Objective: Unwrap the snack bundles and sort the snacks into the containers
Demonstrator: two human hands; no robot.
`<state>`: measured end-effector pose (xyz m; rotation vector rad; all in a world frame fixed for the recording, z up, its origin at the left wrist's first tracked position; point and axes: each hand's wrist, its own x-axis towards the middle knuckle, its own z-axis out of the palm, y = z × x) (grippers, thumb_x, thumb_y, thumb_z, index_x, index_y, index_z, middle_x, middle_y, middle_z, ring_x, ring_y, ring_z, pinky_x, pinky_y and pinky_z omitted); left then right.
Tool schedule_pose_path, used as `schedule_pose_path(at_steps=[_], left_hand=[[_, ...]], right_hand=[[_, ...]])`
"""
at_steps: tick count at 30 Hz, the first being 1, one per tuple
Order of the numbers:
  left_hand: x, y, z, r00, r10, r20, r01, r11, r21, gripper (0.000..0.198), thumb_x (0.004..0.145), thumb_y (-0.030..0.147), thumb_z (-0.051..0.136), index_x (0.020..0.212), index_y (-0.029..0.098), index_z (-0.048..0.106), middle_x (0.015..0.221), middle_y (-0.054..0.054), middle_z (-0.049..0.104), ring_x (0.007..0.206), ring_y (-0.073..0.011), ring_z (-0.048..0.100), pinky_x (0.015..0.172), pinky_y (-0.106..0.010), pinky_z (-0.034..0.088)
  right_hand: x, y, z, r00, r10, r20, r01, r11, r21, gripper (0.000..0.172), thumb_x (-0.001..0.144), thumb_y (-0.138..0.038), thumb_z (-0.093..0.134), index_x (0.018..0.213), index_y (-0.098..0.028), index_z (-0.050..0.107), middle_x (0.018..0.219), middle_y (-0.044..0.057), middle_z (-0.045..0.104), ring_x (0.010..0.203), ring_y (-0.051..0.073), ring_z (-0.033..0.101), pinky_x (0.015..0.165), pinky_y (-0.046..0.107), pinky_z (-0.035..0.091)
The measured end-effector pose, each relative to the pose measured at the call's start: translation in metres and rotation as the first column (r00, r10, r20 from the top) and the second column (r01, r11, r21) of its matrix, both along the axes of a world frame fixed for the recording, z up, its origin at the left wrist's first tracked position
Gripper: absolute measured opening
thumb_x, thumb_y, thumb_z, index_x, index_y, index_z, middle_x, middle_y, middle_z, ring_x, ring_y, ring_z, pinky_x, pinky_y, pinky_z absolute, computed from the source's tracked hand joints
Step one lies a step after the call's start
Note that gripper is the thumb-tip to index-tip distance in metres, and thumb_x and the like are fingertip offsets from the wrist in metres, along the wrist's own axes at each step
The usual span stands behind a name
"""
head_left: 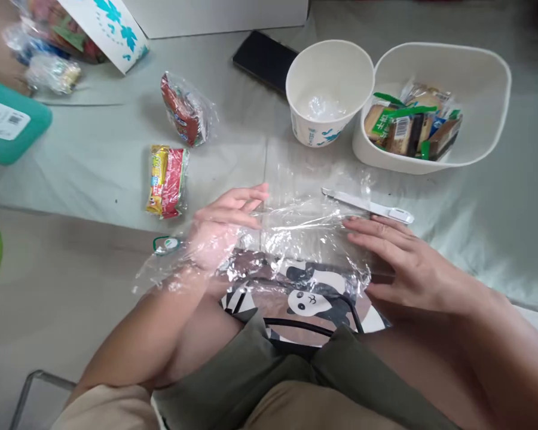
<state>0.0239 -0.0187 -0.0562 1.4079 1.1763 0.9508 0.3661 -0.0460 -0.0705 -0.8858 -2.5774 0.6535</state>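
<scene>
Olive shorts [260, 364] fill the near edge, and just beyond them spreads a grey-green sheet [94, 173] that carries everything else. On it, straight ahead of the lap, lies a crumpled clear plastic film [305, 230], its near part covering a panda-print item [314, 295]. Beyond the film to the right stands a white tub [484, 77] with wrapped biscuits inside; touching it, directly beyond the film, stands a paper cup [329, 65]. Far left of the film sits a teal box [13, 122]. Both hands rest on the film: the left hand [224, 230] at its left end, grip released and fingers stretched, with film draped over the wrist; the right hand [399, 257] flat on its right end, grip equally released, clasping nothing. A dark phone [264, 60] lies beyond the film, left of the cup. Left of the film lies a yellow-red snack pack [165, 179]. A slim white tool [372, 206] lies at the film's far right edge, just beyond the right fingertips.
</scene>
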Motion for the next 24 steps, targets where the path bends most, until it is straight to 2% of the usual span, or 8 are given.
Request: schedule_pose_path(at_steps=[3,6,8,10,12,16,19,24], left_hand=[[-0.005,0.004,-0.001,0.998,-0.058,-0.008,0.058,0.996,0.064,0.064,0.087,0.083,0.047,0.067,0.029,0.073,0.123,-0.007,0.075,0.136,-0.0313,0.062,0.117,-0.058,0.050],[-0.014,0.000,-0.001,0.982,-0.134,-0.136,0.150,0.981,0.121,0.050,0.089,0.075,0.055,0.081,0.031,0.076,0.118,-0.007,0.077,0.126,-0.0291,0.069,0.117,-0.054,0.051],[-0.021,-0.006,0.004,0.966,-0.172,-0.194,0.201,0.969,0.141,0.039,0.087,0.068,0.065,0.100,0.033,0.075,0.122,-0.007,0.076,0.126,-0.0282,0.069,0.117,-0.052,0.051],[-0.028,-0.012,0.012,0.954,-0.215,-0.211,0.243,0.963,0.118,0.045,0.081,0.069,0.072,0.109,0.034,0.072,0.126,-0.008,0.075,0.132,-0.0297,0.066,0.117,-0.052,0.050],[-0.034,-0.017,0.021,0.937,-0.264,-0.229,0.285,0.956,0.067,0.044,0.081,0.073,0.069,0.100,0.033,0.075,0.120,-0.009,0.077,0.128,-0.0303,0.068,0.112,-0.052,0.054],[-0.043,-0.015,0.029,0.869,-0.387,-0.308,0.389,0.919,-0.055,0.038,0.094,0.059,0.060,0.077,0.030,0.078,0.096,-0.008,0.080,0.082,-0.0210,0.076,0.076,-0.039,0.062],[-0.049,-0.007,0.023,0.797,-0.497,-0.343,0.460,0.868,-0.187,0.035,0.094,0.047,0.060,0.074,0.025,0.079,0.089,-0.008,0.081,0.076,-0.0184,0.074,0.069,-0.032,0.058],[-0.053,0.000,0.022,0.610,-0.703,-0.366,0.585,0.711,-0.391,0.024,0.088,0.033,0.064,0.074,0.024,0.080,0.108,-0.004,0.082,0.067,-0.0118,0.070,0.058,-0.023,0.051]], right_hand=[[-0.007,0.000,-0.002,0.994,-0.103,-0.045,0.104,0.994,0.017,0.046,0.096,-0.023,0.062,0.142,-0.025,0.058,0.136,0.012,0.072,0.130,0.030,0.067,0.107,0.051,0.054],[-0.015,-0.001,-0.001,0.962,-0.173,-0.211,0.158,0.984,-0.086,0.021,0.100,-0.024,0.056,0.114,-0.026,0.072,0.111,0.007,0.081,0.121,0.027,0.072,0.100,0.046,0.058],[-0.021,0.000,0.001,0.934,-0.237,-0.267,0.188,0.962,-0.198,0.021,0.103,-0.030,0.053,0.104,-0.026,0.073,0.104,0.005,0.082,0.114,0.025,0.075,0.104,0.047,0.057],[-0.027,0.002,0.005,0.910,-0.318,-0.264,0.242,0.928,-0.283,0.030,0.105,-0.039,0.049,0.098,-0.025,0.075,0.100,0.004,0.082,0.101,0.024,0.078,0.107,0.049,0.055],[-0.034,0.005,0.009,0.888,-0.389,-0.244,0.300,0.894,-0.334,0.043,0.105,-0.050,0.045,0.088,-0.025,0.075,0.093,0.004,0.082,0.089,0.022,0.078,0.102,0.047,0.057],[-0.049,0.015,0.015,0.822,-0.552,-0.141,0.456,0.786,-0.418,0.058,0.102,-0.062,0.044,0.066,-0.024,0.070,0.072,0.005,0.076,0.072,0.020,0.073,0.075,0.036,0.059],[-0.055,0.022,0.016,0.734,-0.678,-0.029,0.609,0.677,-0.413,0.050,0.101,-0.055,0.050,0.067,-0.024,0.069,0.052,0.001,0.063,0.053,0.017,0.062,0.057,0.031,0.050],[-0.057,0.026,0.011,0.675,-0.737,0.043,0.712,0.634,-0.300,0.034,0.098,-0.044,0.053,0.080,-0.022,0.072,0.060,0.001,0.067,0.055,0.018,0.062,0.055,0.031,0.045]])
